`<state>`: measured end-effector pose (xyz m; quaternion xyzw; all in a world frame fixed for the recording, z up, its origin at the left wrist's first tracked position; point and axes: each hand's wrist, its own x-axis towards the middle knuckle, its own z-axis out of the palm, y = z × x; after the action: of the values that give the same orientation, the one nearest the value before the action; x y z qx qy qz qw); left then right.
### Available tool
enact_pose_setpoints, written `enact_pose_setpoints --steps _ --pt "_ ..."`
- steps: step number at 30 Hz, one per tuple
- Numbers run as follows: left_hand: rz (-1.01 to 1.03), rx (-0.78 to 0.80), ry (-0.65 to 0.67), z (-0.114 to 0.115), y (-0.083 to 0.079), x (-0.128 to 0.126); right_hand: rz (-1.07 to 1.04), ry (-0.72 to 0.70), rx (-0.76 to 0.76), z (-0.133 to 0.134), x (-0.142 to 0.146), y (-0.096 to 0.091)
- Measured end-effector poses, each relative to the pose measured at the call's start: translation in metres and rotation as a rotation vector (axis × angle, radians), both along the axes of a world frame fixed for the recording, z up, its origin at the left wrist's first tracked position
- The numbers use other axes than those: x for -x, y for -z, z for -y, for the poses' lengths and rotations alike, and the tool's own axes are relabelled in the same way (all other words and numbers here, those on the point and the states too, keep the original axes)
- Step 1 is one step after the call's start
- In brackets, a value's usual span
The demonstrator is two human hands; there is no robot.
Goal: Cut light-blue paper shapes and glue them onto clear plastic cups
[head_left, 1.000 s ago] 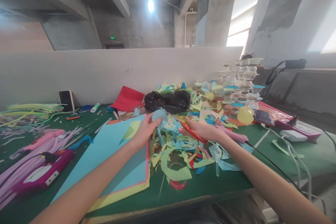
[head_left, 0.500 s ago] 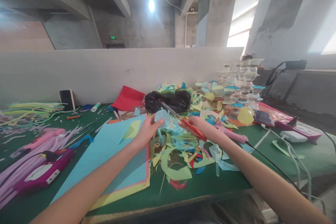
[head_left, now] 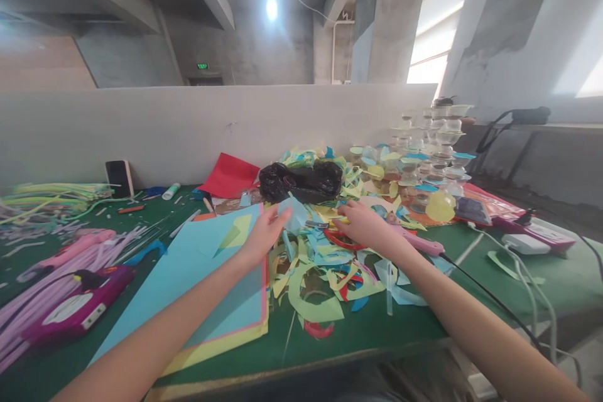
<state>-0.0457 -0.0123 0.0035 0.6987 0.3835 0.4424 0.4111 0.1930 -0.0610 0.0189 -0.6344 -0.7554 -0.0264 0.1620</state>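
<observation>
My left hand (head_left: 262,235) pinches a small light-blue paper piece (head_left: 293,208) above a heap of coloured paper scraps (head_left: 320,282). My right hand (head_left: 365,226) lies low over the heap with its fingers stretched out to the left. The red-handled scissors (head_left: 340,240) lie flat on the scraps just under that hand, their handle loop showing below the palm. Both forearms reach in from the lower edge of the head view.
A stack of blue and yellow sheets (head_left: 207,264) lies on the green table (head_left: 377,326) under my left arm. Behind the heap are a black bag (head_left: 301,181), a red sheet (head_left: 230,177) and stacked clear cups (head_left: 433,138). A pink glue gun (head_left: 417,242) with its cord lies at right, a phone (head_left: 119,178) at back left.
The right hand has lowered the scissors from a raised, pointing position onto the scrap heap and flattened out. The left hand has kept the blue piece almost still.
</observation>
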Motion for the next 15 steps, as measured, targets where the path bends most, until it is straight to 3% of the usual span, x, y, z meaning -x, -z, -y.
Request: enact_pose_setpoints --steps 2,8,15 --pt "-0.015 -0.005 0.017 0.002 0.0 -0.001 -0.102 -0.055 -0.034 0.003 0.002 -0.006" --pt "0.021 -0.051 0.084 0.015 -0.006 -0.01 -0.564 -0.27 0.179 0.018 0.023 -0.014" --pt "-0.043 -0.047 0.118 0.029 -0.008 -0.017 -0.608 -0.317 0.147 0.016 0.03 -0.004"
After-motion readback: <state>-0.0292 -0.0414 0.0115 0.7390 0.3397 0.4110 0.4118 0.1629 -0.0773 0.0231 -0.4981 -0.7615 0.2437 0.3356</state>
